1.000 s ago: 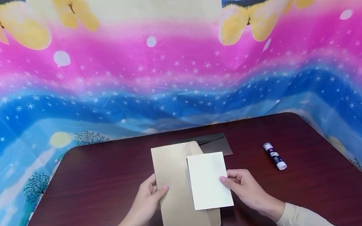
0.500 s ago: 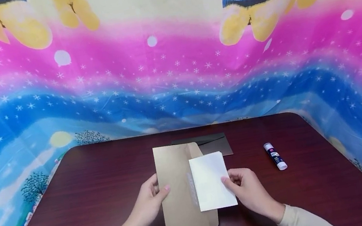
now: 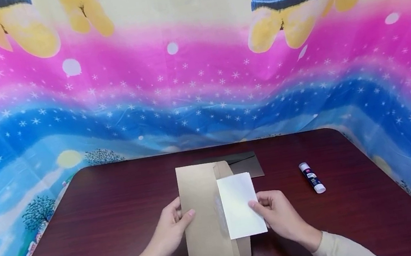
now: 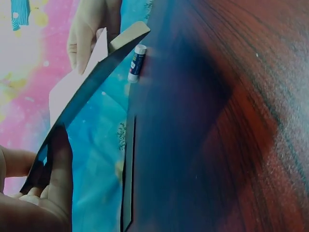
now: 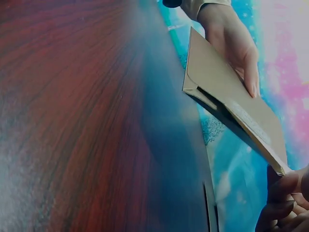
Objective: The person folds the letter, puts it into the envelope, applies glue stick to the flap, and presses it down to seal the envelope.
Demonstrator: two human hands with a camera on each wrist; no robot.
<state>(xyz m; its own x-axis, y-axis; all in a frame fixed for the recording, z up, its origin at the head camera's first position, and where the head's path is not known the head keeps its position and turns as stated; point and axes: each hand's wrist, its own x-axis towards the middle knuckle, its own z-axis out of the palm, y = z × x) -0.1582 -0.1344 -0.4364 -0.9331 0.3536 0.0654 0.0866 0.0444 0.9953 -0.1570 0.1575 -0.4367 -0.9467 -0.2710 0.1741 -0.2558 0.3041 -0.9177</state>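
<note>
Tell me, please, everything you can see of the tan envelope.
The rectangular tan envelope looks like paper, with a flap folded out along its right side and a pale patch beside it. It is held raised above the table. The left hand pinches its left edge, thumb on the front. A white card hides part of its right side; whether they touch is unclear.

Left of the brown envelope (image 3: 204, 228), past the left hand (image 3: 170, 230) gripping its edge, I see passing room over a broad stretch of counter (image 3: 104, 208). On its right, the white card (image 3: 238, 208) and right hand (image 3: 282, 215) block the way; the glue stick (image 3: 312, 178) lies farther out. Behind it lies a flat dark envelope (image 3: 249, 167). Beneath it, a gap opens.
</note>
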